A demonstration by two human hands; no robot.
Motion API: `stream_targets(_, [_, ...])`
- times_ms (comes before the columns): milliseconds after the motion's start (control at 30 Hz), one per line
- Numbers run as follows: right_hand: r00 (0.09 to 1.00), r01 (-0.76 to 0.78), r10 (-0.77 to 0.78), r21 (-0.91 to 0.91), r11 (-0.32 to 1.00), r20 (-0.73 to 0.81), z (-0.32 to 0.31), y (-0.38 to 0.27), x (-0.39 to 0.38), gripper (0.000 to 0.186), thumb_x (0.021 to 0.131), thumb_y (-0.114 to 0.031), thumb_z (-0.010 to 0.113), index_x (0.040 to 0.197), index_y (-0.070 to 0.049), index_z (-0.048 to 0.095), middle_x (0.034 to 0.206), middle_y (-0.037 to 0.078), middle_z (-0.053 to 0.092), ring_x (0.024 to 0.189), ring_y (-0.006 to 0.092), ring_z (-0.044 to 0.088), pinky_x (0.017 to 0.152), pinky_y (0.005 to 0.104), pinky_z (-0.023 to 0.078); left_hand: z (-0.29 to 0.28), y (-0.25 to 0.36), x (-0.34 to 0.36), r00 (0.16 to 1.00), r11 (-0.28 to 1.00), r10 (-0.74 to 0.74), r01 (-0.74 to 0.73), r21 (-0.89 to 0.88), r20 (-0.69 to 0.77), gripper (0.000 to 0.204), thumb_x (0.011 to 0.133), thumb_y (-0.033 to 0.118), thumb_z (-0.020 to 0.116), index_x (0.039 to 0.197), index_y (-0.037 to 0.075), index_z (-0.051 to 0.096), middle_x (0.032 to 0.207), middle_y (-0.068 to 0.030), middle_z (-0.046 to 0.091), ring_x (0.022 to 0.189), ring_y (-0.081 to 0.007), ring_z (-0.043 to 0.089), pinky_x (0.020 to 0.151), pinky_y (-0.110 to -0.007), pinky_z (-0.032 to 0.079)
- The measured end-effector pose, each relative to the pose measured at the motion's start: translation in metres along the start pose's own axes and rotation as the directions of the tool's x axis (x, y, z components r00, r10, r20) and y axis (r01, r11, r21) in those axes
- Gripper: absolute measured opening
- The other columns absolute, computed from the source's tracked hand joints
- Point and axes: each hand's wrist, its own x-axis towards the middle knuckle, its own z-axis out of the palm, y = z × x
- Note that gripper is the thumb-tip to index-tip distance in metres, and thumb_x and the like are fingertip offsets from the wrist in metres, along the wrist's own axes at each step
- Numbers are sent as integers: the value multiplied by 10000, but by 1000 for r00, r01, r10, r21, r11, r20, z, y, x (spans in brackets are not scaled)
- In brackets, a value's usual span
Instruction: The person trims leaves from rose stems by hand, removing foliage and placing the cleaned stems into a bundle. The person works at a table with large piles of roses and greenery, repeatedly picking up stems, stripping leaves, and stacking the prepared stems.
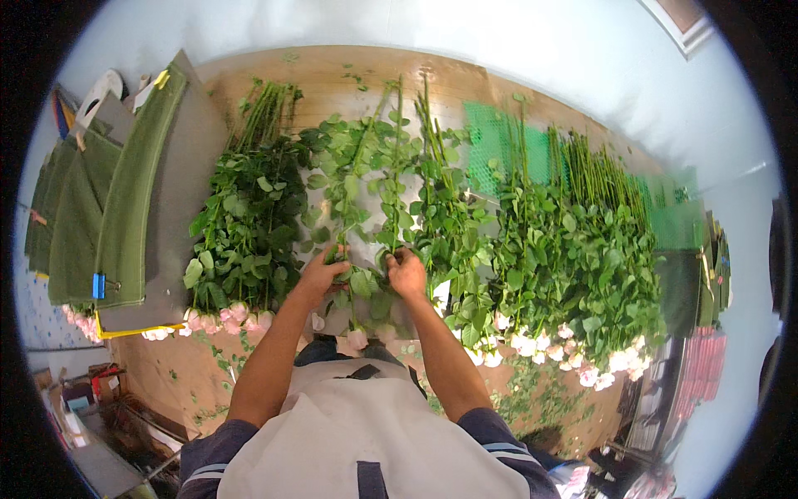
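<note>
My left hand (324,274) is closed around a leafy rose stem (353,191) that lies over the grey work surface (317,208), with a pale pink bloom (357,339) toward me. My right hand (406,273) grips a second rose stem (397,208) just to its right. Piles of roses lie on either side: a dark leafy bunch (245,208) at left, a looser one (449,241) at centre right, and a large pile (598,249) farther right, their blooms toward the near edge and cut stems toward the back.
Green fabric panels with a blue clip (123,191) stand on the left. Green mesh (497,137) lies behind the right piles on a wooden board (374,66). A yellow bar (141,331) edges the left side. Fallen leaves cover the floor (195,391). Stacked pink packages (698,374) sit at right.
</note>
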Motion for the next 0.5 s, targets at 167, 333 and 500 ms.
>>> stream_targets(167, [1000, 28, -29, -67, 997, -8, 3, 6, 4, 311, 810, -298, 625, 1000, -54, 660, 900, 184, 676, 859, 357, 648, 773, 422, 500, -32, 22, -53, 990, 990, 131, -127, 64, -57, 619, 887, 98, 615, 1432, 139, 325, 1363, -131, 443, 1098, -250, 525, 777, -402, 507])
stream_targets(333, [983, 180, -182, 86, 980, 6, -1, 19, 4, 337, 788, -258, 622, 974, 20, 657, 834, 208, 669, 756, 314, 642, 726, 407, 493, -69, 3, -112, 953, 955, 298, -297, 19, -55, 603, 854, 76, 632, 1398, 126, 375, 1406, -88, 414, 1220, -244, 444, 879, -391, 487])
stream_targets(500, [977, 214, -214, 1, 977, 20, -5, 39, 10, 279, 828, -207, 644, 910, 59, 623, 840, 185, 648, 732, 313, 604, 716, 403, 472, -103, -15, -198, 851, 854, 519, -521, 5, -80, 491, 883, 135, 616, 1334, 89, 427, 1285, -87, 493, 1199, -186, 429, 982, -307, 368])
